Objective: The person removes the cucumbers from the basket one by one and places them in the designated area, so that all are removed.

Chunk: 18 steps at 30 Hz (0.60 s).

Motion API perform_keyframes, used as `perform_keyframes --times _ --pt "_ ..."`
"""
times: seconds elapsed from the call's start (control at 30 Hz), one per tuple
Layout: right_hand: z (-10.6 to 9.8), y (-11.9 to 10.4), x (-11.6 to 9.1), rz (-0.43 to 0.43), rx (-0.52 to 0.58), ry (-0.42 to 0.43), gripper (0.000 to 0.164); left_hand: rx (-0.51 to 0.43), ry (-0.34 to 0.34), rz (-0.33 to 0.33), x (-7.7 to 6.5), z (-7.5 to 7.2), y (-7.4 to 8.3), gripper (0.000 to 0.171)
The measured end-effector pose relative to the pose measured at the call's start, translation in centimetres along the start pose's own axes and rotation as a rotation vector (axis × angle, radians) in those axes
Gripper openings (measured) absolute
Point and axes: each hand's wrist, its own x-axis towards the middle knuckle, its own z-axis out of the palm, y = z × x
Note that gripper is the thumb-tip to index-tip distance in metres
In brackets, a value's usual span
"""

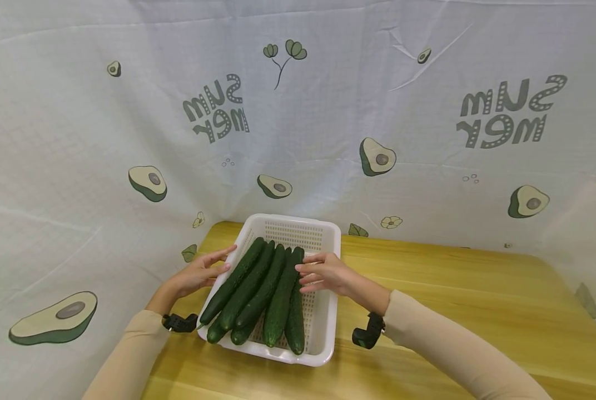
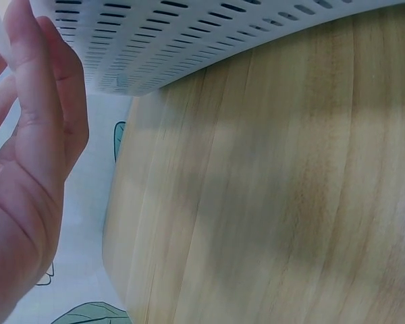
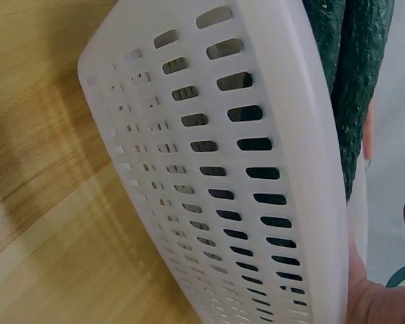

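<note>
A white slotted plastic basket stands on the wooden table, holding several dark green cucumbers laid side by side lengthwise. At its left rim, my left hand has its fingers stretched out against the outside. The left wrist view shows that hand beside the slotted basket wall. My right hand reaches over the right rim, fingers loosely extended at the upper part of the rightmost cucumbers; whether they touch is unclear. In the right wrist view, the basket wall hides most of the right hand.
The yellowish wooden table extends to the right of the basket. A white cloth printed with avocados and lettering hangs behind and at the sides. Black devices sit on the left wrist and right wrist.
</note>
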Motion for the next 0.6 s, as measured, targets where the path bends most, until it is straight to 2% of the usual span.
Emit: perform_keyframes --times 0.27,0.43,0.6 --pt "0.7 0.5 0.6 0.03 -0.019 0.008 0.061 -0.007 0.007 -0.012 0.1 0.0 -0.1 0.062" --pt "1.5 1.1 1.1 0.045 -0.022 0.054 0.06 -0.007 0.006 -0.009 0.1 0.0 -0.1 0.062" --pt "2.0 1.4 1.5 0.068 0.006 0.096 0.065 -0.004 0.01 -0.006 0.1 0.0 -0.1 0.062"
